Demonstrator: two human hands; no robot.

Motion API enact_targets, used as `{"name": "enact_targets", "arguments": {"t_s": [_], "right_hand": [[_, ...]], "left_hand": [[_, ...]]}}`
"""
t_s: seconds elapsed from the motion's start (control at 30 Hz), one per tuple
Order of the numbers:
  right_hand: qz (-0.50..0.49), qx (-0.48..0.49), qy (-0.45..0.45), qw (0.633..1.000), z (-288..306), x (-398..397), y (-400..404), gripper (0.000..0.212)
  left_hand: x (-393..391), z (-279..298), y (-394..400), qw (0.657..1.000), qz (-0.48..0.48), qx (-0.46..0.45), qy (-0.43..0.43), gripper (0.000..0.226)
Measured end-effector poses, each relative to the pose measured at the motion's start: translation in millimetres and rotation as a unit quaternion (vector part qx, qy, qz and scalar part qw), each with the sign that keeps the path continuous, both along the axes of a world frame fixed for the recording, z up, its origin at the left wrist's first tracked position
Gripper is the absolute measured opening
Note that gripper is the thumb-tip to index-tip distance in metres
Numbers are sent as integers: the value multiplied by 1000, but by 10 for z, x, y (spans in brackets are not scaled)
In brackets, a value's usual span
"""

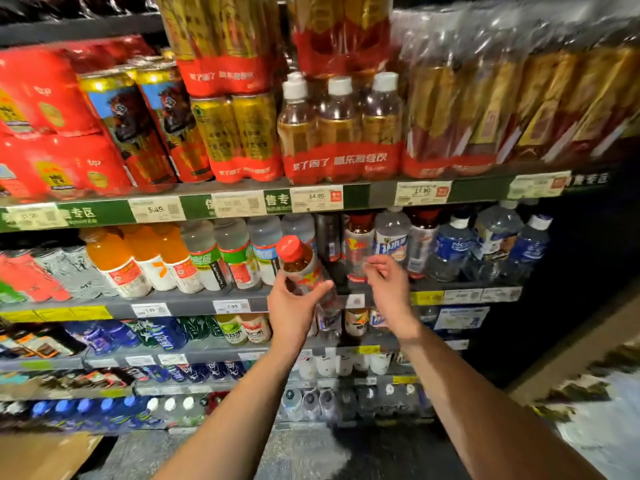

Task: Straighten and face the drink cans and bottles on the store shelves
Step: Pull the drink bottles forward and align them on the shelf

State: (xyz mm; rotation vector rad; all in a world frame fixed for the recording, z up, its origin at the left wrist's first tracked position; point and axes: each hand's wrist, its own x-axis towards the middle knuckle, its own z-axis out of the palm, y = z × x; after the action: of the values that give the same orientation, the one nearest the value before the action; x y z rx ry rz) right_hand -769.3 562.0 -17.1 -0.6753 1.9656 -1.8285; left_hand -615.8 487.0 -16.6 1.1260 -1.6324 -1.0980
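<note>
Well left of the grip, on the same shelf, the orange juice bottles (114,258) and the green-banded bottles (207,254) stand in rows with labels mostly outward, though they seem to lean a little — that may only be the wide lens; that stretch looks largely faced. At the grip itself, the left hand (294,306) has its fingers and thumb curled round the lower body of a red-capped bottle (301,263) of amber drink, held tilted with the cap toward the left, out in front of the shelf edge (194,303) rather than seated on it; its label is blurred, so which way it faces is hard to tell. Just right of the bottle, the right hand (388,285) hangs with fingers loosely bent and gripping nothing, close to a matching red-topped bottle (360,247) in the row behind. Further right of the grip, the clear bottle (393,237) and the blue-labelled bottles (453,247) stand unevenly, some turned aside; these look untouched. By my reading the task is midway on this shelf — the held bottle needs setting upright and label-front, then the right-hand stretch; the lower shelves are too blurred to judge.
</note>
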Motion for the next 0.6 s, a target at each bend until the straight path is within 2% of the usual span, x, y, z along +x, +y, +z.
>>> {"name": "enact_targets", "arguments": {"t_s": [0.17,0.3,0.5,0.6], "right_hand": [[17,-5,-10,1000,-16,-322,203,13],[31,-12,22,999,-8,-507,306,2],[8,15,106,994,11,-620,299,43],[-8,33,178,983,72,-634,258,63]], "left_hand": [[-493,89,20,997,60,-44,8,43],[-714,92,21,994,93,-58,-10,43],[-880,54,51,993,109,-45,-28,40],[-917,45,60,992,109,-52,-32,40]]}}
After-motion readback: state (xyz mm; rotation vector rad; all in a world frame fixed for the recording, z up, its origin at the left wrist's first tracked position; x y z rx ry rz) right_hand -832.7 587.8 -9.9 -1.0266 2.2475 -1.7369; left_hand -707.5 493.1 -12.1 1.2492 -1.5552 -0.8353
